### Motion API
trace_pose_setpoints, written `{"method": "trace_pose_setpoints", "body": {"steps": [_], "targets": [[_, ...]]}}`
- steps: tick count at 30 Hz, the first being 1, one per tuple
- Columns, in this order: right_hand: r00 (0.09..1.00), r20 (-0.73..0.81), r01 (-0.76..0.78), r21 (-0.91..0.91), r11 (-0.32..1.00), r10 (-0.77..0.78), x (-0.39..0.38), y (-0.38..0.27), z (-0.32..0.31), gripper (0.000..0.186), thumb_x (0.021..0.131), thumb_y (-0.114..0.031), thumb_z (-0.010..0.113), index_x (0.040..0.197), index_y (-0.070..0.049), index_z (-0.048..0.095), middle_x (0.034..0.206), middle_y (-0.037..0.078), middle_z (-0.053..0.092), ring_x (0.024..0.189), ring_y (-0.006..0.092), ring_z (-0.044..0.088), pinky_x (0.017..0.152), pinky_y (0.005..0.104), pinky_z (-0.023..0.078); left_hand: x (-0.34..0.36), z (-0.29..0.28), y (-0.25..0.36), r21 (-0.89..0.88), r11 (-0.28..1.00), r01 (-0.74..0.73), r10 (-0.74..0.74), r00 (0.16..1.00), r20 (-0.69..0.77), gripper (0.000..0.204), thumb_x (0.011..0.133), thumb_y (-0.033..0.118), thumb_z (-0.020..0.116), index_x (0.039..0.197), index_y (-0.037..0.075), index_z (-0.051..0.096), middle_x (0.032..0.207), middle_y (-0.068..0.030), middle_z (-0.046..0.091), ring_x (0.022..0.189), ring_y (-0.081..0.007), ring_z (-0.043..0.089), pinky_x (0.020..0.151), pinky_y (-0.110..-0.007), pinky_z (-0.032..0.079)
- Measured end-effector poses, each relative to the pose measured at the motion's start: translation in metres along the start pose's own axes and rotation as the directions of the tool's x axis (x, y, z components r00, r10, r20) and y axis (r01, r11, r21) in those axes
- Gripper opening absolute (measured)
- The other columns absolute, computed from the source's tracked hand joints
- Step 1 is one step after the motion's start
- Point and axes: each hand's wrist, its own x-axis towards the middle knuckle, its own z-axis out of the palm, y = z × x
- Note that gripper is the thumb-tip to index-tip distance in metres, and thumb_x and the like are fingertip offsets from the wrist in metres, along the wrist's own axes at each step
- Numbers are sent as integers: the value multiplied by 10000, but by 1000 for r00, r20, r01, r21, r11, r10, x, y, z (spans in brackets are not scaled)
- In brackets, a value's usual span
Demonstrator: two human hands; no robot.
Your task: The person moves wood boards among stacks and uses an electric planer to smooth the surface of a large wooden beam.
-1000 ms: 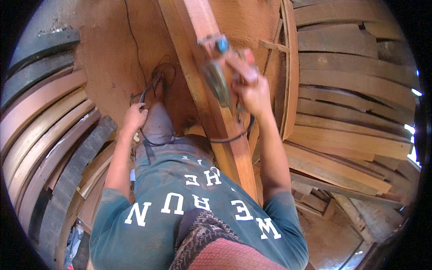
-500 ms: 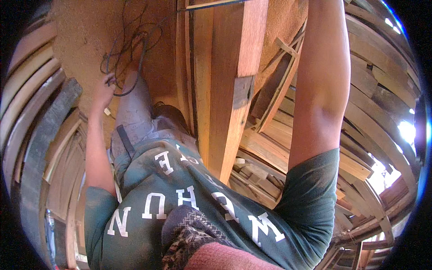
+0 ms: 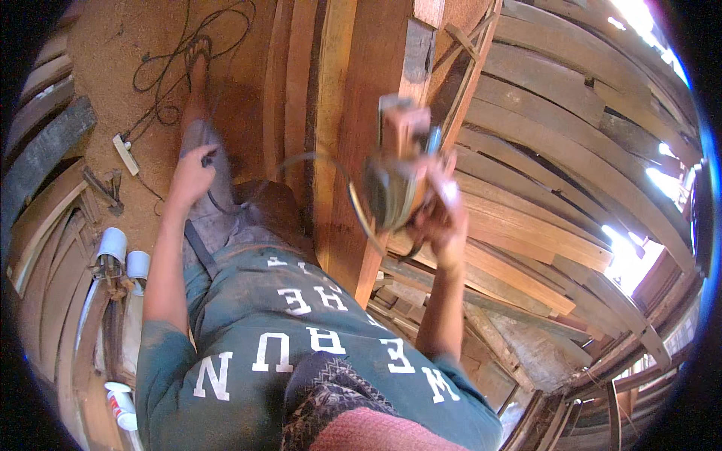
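My right hand is raised over the wood on the right, closed around a corded power tool. The tool is smeared by motion, so its exact kind is unclear; it has a rounded dark body, a brownish block-like part and a small blue piece. From it a dark power cord loops leftward toward my body. My left hand, low beside my thigh, is closed on a part of the cord. Below the tool runs a long reddish-brown timber with lighter pieces along its side.
More cord lies tangled on the sawdust-covered floor around my foot. A white power strip rests left of my leg. White containers stand at the left. Curved planks are stacked to the right.
My right arm, stretched far forward before, has drawn back with the power tool now in view. My left hand has come closer to my thigh, and the cord loops lie farther from it.
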Motion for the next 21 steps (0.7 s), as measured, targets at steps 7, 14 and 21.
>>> {"method": "trace_pose_setpoints", "body": {"steps": [7,14,21], "targets": [[891,-41,-443,141,885,452,-174,89,16,720,745,94,672,1449,-49,633,990,50,735,776,134,659,696,285,539,-17,23,9,36,999,-19,17,998,60,521,865,68,563,1368,100,697,1379,-223,666,1288,-406,623,1124,-432,477],[937,-69,-298,358,885,343,-108,50,14,752,720,16,725,1460,-23,596,845,15,637,673,136,617,573,274,463,2,29,-14,18,1000,-15,14,1000,22,494,862,28,553,1338,34,685,1384,-234,644,1311,-414,587,1148,-447,445],[966,-174,-145,239,960,189,7,-24,9,601,772,89,684,1367,12,655,854,51,688,649,139,643,564,277,511,13,5,-23,-17,999,-29,27,995,-91,486,864,16,559,1332,34,689,1346,-236,655,1289,-414,593,1134,-449,452]]}}
